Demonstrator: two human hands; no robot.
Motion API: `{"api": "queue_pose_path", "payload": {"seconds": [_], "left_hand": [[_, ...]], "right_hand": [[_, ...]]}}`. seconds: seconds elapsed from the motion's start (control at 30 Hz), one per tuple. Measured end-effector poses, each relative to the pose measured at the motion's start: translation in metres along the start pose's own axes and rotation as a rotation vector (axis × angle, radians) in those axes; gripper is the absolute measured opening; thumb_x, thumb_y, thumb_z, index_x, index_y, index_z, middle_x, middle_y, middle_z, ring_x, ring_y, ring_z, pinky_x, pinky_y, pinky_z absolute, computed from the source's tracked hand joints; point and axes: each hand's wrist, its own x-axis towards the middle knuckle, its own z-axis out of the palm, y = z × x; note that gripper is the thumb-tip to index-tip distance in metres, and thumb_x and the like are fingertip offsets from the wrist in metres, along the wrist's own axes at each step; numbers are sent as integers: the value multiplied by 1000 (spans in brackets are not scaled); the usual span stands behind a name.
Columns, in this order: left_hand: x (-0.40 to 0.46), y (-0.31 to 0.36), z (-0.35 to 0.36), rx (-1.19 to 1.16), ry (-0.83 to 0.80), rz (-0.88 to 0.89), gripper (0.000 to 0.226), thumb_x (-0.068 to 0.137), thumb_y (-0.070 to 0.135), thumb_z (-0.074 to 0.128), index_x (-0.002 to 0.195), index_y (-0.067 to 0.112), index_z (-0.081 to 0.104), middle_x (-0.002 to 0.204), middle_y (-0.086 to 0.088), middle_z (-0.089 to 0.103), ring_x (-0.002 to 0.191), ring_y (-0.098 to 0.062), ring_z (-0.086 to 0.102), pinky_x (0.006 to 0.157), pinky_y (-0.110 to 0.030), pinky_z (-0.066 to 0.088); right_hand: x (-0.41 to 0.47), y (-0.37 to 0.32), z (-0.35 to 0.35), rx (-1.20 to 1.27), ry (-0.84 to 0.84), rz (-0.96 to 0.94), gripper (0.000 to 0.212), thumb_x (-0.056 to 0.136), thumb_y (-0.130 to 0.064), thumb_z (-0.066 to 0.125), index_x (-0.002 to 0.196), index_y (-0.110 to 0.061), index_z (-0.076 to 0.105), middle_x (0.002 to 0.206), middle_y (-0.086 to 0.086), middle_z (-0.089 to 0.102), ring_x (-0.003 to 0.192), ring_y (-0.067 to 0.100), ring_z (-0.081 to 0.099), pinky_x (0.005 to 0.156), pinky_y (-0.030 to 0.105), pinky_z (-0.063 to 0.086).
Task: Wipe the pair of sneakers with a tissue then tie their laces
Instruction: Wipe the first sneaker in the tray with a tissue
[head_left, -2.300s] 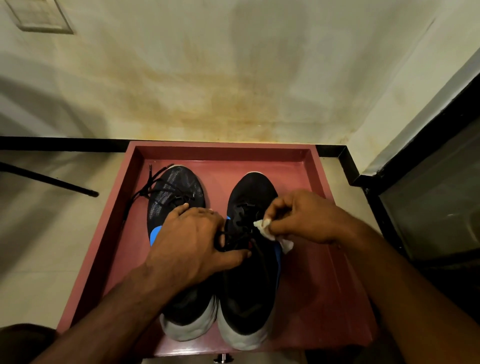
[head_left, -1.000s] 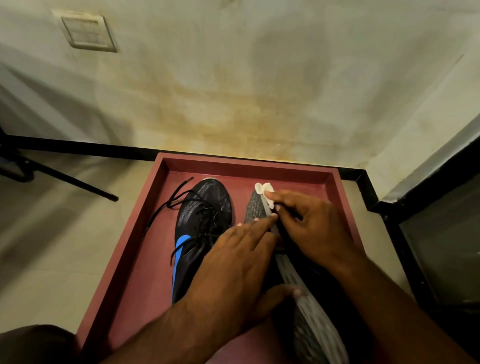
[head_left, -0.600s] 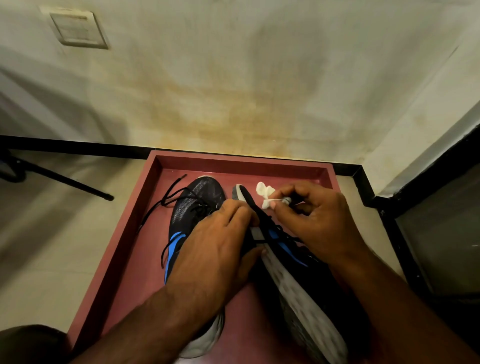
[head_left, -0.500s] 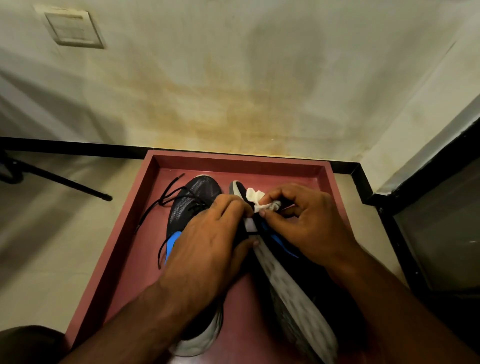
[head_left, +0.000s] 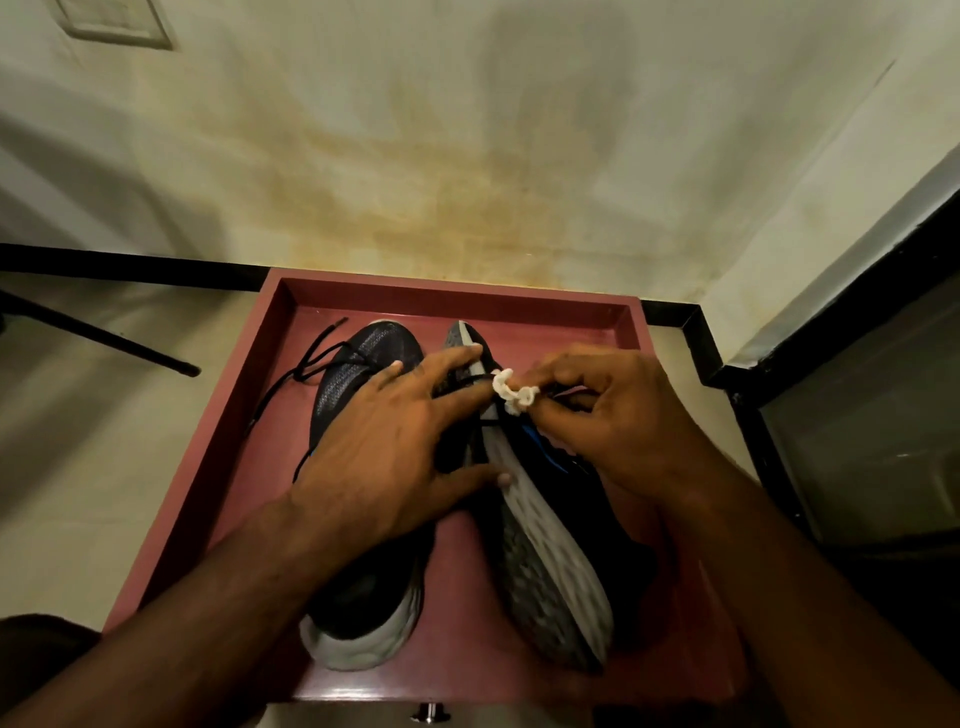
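Observation:
Two black sneakers lie in a red tray (head_left: 234, 431). The left sneaker (head_left: 358, 358) sits upright, its loose black laces (head_left: 306, 364) trailing toward the tray's left wall. Tipped on its side, the right sneaker (head_left: 550, 561) shows its grey and white sole. My left hand (head_left: 384, 452) rests across both shoes and steadies the tipped one by its sole edge. My right hand (head_left: 608, 415) pinches a crumpled white tissue (head_left: 511, 391) against the front of that shoe's sole edge.
The tray stands on a pale tiled floor against a stained wall with a black skirting (head_left: 130, 267). A thin black rod (head_left: 104, 343) crosses the floor at left. A dark framed panel (head_left: 857, 415) stands close on the right.
The right sneaker has been rolled from upright onto its side. My right hand with the tissue moved up to its toe and has since slid slightly back along the sole edge.

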Motion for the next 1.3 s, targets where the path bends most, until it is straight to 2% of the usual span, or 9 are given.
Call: {"api": "queue_pose_path", "payload": {"seconds": [0.13, 0.3, 0.57, 0.67, 0.77, 0.83, 1.03, 1.2, 1.3], "left_hand": [[-2, 7, -2, 22, -72, -54, 114, 65, 99, 50, 160, 38, 30, 173, 13, -3, 158, -8, 13, 130, -47, 9], [-6, 19, 2, 122, -100, -75, 134, 55, 108, 26, 165, 31, 14, 173, -2, -14, 160, -16, 3, 130, -49, 5], [-18, 31, 5, 133, -229, -71, 158, 51, 108, 44, 161, 16, -20, 160, -17, -42, 155, -28, -27, 129, -54, -1], [-18, 31, 5, 88, -227, -79, 150, 56, 106, 40, 161, 17, -21, 162, -16, -40, 156, -25, -26, 129, -53, -3], [-16, 30, 9, 110, -173, -65, 123, 78, 93, 32, 164, 18, -13, 167, -16, -29, 159, -24, -18, 129, -53, 0], [-16, 30, 12, 162, -153, -57, 107, 91, 80, 36, 164, 17, -9, 168, -16, -26, 159, -25, -17, 129, -54, 0], [-13, 31, 9, 314, -211, 1, 98, 98, 73, 31, 164, 11, -8, 167, -6, -33, 156, -21, -25, 127, -57, -1], [-13, 28, 8, 305, -229, 2, 100, 97, 75, 30, 164, 12, -10, 168, -6, -30, 156, -19, -25, 129, -51, -1], [-12, 26, 8, 281, -233, 15, 101, 96, 75, 32, 164, 12, -9, 168, -5, -30, 156, -19, -24, 130, -51, 1]], "right_hand": [[-23, -6, -5, -63, -32, 26, 17, 89, -31, 81, 104, -24, 83, 94, -9, 78, 88, 9, 74, 75, 42, 61], [-99, -24, -8, -239, -115, -2, 18, 92, -22, 76, 109, -26, 81, 103, -17, 72, 96, 3, 68, 78, 30, 58], [-167, -46, -2, -43, -42, 113, 20, 87, -21, 84, 106, -26, 82, 104, -14, 72, 90, 10, 74, 70, 32, 62], [-158, -53, 3, 13, -78, 100, 16, 85, -20, 85, 101, -22, 83, 100, -14, 74, 89, 8, 75, 74, 29, 62], [-158, -61, 13, -7, -140, 63, 17, 86, -20, 83, 103, -21, 83, 99, -15, 73, 89, 5, 72, 73, 18, 56], [-158, -64, 18, -42, -152, 21, 16, 89, -23, 79, 104, -19, 81, 100, -14, 72, 91, 5, 71, 74, 22, 58], [-122, -45, -5, -234, 131, 6, 26, 87, -6, 79, 110, -19, 79, 104, -9, 73, 97, 5, 69, 80, 28, 60], [-140, -41, 9, -262, -58, 61, 10, 86, -13, 76, 87, -22, 71, 92, -16, 64, 87, 0, 63, 73, 17, 54], [-170, -44, 7, -297, -323, 168, 5, 87, -30, 75, 83, -28, 72, 90, -23, 59, 84, -2, 61, 73, 13, 52]]}}
